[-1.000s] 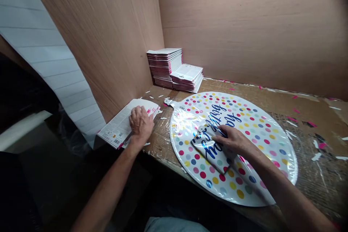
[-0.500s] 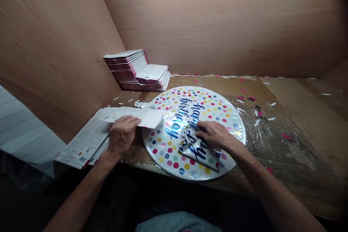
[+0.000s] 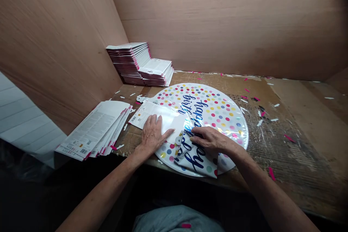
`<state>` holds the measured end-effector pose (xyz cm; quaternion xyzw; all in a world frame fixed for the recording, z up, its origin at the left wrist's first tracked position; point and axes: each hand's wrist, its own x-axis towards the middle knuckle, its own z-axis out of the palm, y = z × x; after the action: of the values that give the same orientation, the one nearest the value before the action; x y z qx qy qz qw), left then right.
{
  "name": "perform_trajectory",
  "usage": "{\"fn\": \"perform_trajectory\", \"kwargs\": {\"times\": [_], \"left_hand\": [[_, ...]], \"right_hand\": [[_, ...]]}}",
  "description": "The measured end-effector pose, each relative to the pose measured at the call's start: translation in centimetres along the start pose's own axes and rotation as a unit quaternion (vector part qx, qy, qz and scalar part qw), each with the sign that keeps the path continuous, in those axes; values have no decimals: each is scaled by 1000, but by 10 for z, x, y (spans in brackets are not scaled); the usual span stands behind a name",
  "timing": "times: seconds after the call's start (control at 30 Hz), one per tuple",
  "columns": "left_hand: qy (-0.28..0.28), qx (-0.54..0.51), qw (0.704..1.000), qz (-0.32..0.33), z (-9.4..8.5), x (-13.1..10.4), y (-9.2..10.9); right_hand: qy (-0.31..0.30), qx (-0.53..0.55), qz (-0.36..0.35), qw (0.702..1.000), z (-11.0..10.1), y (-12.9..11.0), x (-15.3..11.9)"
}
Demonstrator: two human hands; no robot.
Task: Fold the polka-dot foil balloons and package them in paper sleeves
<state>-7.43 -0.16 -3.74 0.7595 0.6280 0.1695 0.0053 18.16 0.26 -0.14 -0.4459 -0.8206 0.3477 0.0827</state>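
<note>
The left hand [image 3: 152, 134] lies over a white printed packet [image 3: 148, 113], its fingers together and its thumb spread away to the right, so the grip is fairly wide and presses on the packet from above. The packet has a barcode at its left end and lies over the left part of a large, flat, round balloon [image 3: 227, 107]. The right hand [image 3: 210, 139] has a narrow grip, with thumb and fingertips on the upper part of a folded foil piece [image 3: 199, 159]. This folded foil piece carries dark blue lettering and coloured dots, and lies just beside the packet's right end, on the near middle part of the round balloon; whether the two touch is hard to tell. The round balloon is white with many coloured dots and blue "happy birthday" lettering, its small neck pointing left, and it rests on the table [image 3: 293, 116]. Left of the packet, at the near edge, a fanned pile of packets [image 3: 94, 127] lies with printed faces up. At the far left, a tall stack [image 3: 126, 61] stands against a wooden panel [image 3: 67, 25], with a lower stack [image 3: 156, 67] just to its right. White and pink scraps [image 3: 259, 114] are scattered over the table.
</note>
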Motion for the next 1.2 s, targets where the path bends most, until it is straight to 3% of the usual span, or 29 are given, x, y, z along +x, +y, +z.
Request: {"fn": "perform_trajectory", "kwargs": {"times": [0.1,0.23,0.43,0.57,0.73,0.93,1.1,1.2], "left_hand": [[-57,15,994,88,3,4,5],[-140,9,962,236,-9,16,1],[-223,128,934,248,-25,29,16],[-245,188,912,269,-28,28,28],[-219,190,923,253,-20,27,30],[-190,191,929,252,-23,36,25],[-124,170,918,335,-33,39,11],[-75,130,928,341,-33,32,6]], "right_hand": [[-14,23,-14,1000,-4,1,0],[-1,18,-13,1000,-2,0,3],[74,-140,87,984,17,-15,17],[79,-154,104,979,20,-19,23],[127,-162,112,972,29,-18,34],[154,-172,179,956,31,-31,46],[172,-166,233,943,24,-32,56],[183,-165,224,943,27,-29,58]]}}
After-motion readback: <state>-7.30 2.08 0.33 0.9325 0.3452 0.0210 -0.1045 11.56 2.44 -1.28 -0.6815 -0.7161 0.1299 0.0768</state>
